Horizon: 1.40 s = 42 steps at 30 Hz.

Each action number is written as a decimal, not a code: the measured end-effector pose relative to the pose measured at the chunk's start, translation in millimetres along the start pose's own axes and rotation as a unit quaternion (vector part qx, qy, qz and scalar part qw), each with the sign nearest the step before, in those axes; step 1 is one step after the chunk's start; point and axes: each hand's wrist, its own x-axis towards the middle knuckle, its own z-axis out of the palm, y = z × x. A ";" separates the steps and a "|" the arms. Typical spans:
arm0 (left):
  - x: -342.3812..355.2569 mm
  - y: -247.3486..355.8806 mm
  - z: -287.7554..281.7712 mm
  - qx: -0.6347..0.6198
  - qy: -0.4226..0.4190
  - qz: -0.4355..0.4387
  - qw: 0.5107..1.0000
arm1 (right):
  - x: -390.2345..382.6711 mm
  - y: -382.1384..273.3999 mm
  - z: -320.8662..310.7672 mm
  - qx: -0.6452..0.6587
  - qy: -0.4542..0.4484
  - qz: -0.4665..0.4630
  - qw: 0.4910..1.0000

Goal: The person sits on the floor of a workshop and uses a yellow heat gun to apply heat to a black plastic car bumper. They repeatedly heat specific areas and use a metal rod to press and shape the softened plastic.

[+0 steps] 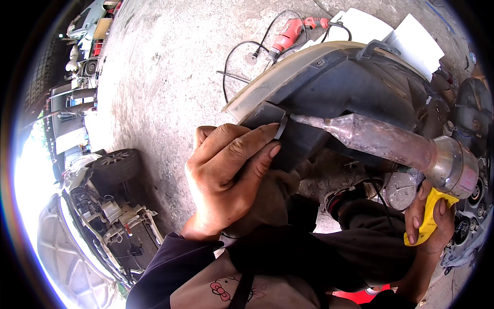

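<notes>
Pinching a thin grey strip [281, 127] between thumb and fingers, the person's left hand [226, 165] sits right at the near edge of a big dark plastic lamp housing [334, 82]. From where I stand, the right hand [429, 221] is wrapped around the yellow handle [432, 211] of a hot-air tool [386, 140], whose scuffed metal barrel slants up and to the left across the front of the housing. Its narrow nozzle [306, 120] points at the strip and ends just beside it; whether the two touch, I can't tell. The strip stands at a tilt against the corner of the housing, by the left fingertips. A cloudy, yellowish lens [257, 98] curves along the housing's far side. Both of the hands are closed on what they hold, the left in a narrow pinch, the right in a full grip.

Beyond the housing, a red drill [290, 35] lies on the concrete floor [154, 77], with a black cord [225, 77] looping near it and white sheets [417, 46] to its right. Over on the left I see a wheel [117, 166] beside a car's exposed engine bay [123, 226]
</notes>
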 end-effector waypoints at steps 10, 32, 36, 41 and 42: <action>0.4 1.4 -0.1 -0.003 -0.001 -0.003 1.000 | 0.5 0.0 0.5 0.002 -0.003 0.001 1.000; -0.4 1.2 0.8 -0.001 0.004 -0.013 1.000 | 6.1 4.7 10.8 0.015 0.016 0.029 0.999; 0.4 0.7 0.6 -0.004 0.003 -0.011 1.000 | 5.4 4.8 10.5 0.022 0.017 0.030 0.999; 0.3 0.2 2.6 -0.001 0.003 -0.011 1.000 | 5.4 5.9 9.7 0.021 0.004 0.025 0.999; 0.9 0.2 2.1 0.001 0.001 -0.008 1.000 | 5.2 6.1 9.5 0.019 0.004 0.023 1.000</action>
